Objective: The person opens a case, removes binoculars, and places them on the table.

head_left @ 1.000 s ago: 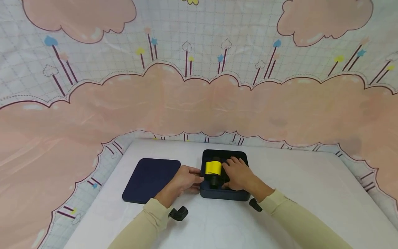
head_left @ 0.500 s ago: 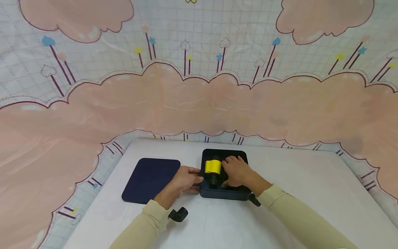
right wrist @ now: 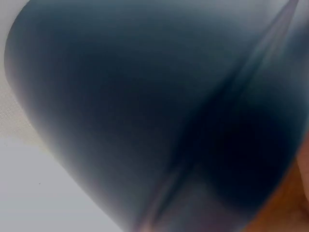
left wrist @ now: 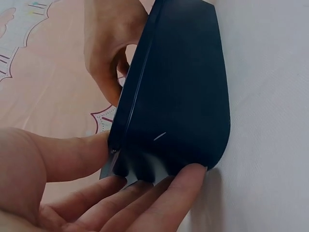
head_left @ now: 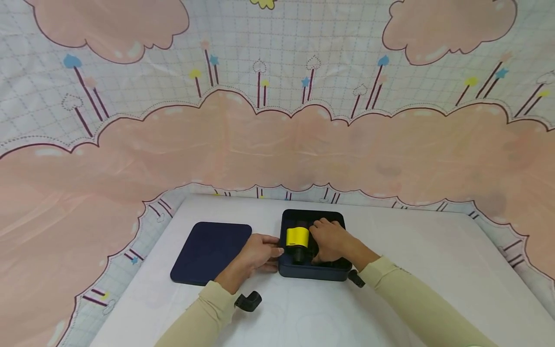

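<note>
Yellow-and-black binoculars (head_left: 297, 238) lie in a dark navy box (head_left: 311, 273), one barrel in sight with a yellow band and a black lower end. My right hand (head_left: 333, 242) reaches into the box and grips their right side, fingers bent over the far part and thumb toward the near end; the part under the palm is hidden. My left hand (head_left: 258, 250) steadies the box from the left. In the left wrist view, its thumb (left wrist: 72, 157) touches the rim and its extended fingertips press the outer wall (left wrist: 181, 92). The right wrist view is filled by the blurred box wall (right wrist: 106, 96).
A flat navy lid (head_left: 210, 250) lies on the white table (head_left: 412, 250) left of the box, partly behind the left forearm. Black wrist cameras (head_left: 248, 301) sit at both cuffs. A cloud-patterned cloth (head_left: 277, 149) rises behind the table.
Both hands, the box and the binoculars hold nearly the same places. The right hand has shifted very slightly within the box, and the head view has tilted a little.
</note>
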Action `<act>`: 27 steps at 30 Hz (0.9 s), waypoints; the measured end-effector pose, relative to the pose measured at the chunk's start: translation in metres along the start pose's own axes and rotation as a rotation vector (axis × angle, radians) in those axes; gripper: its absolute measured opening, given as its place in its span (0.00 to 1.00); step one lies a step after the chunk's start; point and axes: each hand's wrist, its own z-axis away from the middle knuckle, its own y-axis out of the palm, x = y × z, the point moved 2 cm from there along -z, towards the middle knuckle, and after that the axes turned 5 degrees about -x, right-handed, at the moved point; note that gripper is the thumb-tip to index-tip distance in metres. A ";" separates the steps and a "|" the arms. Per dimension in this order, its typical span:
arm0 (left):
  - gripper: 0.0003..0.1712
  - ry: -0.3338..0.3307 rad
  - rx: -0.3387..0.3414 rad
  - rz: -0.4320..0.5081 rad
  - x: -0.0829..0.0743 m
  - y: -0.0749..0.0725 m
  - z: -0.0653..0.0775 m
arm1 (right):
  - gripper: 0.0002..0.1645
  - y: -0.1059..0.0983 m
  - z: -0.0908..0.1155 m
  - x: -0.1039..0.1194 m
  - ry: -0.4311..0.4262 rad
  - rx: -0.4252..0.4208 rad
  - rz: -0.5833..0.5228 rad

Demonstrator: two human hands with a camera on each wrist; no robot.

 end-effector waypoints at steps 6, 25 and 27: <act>0.30 0.004 0.002 0.014 -0.002 -0.001 0.001 | 0.51 -0.004 -0.002 0.001 -0.032 -0.002 0.014; 0.30 0.020 0.016 0.016 0.001 -0.002 0.003 | 0.53 -0.023 -0.004 0.001 -0.092 0.003 0.026; 0.30 0.018 0.019 0.020 0.002 -0.002 0.002 | 0.54 -0.027 -0.004 0.000 -0.095 0.002 0.035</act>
